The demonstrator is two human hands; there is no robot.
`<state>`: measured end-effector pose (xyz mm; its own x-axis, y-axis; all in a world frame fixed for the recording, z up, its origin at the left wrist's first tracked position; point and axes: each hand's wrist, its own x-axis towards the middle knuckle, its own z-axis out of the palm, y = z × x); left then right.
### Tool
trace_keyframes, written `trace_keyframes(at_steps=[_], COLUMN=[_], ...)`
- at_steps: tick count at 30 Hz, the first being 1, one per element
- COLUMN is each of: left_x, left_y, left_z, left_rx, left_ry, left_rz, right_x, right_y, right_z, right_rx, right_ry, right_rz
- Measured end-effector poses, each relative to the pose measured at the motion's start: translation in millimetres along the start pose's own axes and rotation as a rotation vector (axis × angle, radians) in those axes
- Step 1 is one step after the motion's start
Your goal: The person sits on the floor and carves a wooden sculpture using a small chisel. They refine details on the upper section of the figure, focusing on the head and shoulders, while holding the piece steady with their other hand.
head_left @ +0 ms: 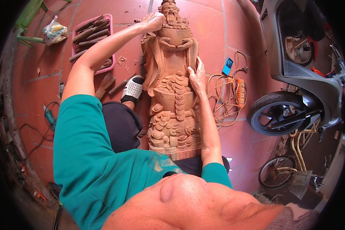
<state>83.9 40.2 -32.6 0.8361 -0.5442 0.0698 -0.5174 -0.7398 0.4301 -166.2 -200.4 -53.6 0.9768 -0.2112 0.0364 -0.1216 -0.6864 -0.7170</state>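
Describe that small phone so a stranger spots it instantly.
Start at the tall, carved brown wooden statue. Right of it, past the right hand, find the tangled tan cable on the red tiled floor. By its loops is the bright blue, rectangular keypad phone, unlike the longer orange power strip nearby.

We have our left hand point(153, 22) curled beside the bearded head of a wooden statue point(171, 63), our right hand point(197, 78) against its side. Leftward sits a pink basket point(111, 38) (full of dark, rod-like pieces point(83, 36)); rightward lie a blue phone point(227, 66) and orange power strip point(240, 93).
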Motion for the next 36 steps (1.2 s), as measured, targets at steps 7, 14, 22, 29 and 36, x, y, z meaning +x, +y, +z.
trace_keyframes(at_steps=[7, 14, 22, 29, 36], left_x=[-4, -2, 1, -9, -6], left_y=[14, -11, -27, -21, -44], left_z=[-50, 8, -19, 0, -5], left_rx=[-0.306, -0.176, -0.247, -0.336, -0.324], left_ry=[-0.405, 0.065, -0.060, -0.056, -0.005], left_rz=[-0.113, -0.036, -0.164, -0.017, -0.100], right_x=[-3, 2, 2, 1, 4], right_y=[11, 0, 6, 2, 9], right_z=[0, 1, 2, -1, 5], right_rx=[0.003, 0.013, 0.037, 0.008, 0.036], right_ry=[0.017, -0.004, -0.004, -0.003, -0.004], right_rz=[-0.004, -0.005, -0.015, 0.004, -0.019])
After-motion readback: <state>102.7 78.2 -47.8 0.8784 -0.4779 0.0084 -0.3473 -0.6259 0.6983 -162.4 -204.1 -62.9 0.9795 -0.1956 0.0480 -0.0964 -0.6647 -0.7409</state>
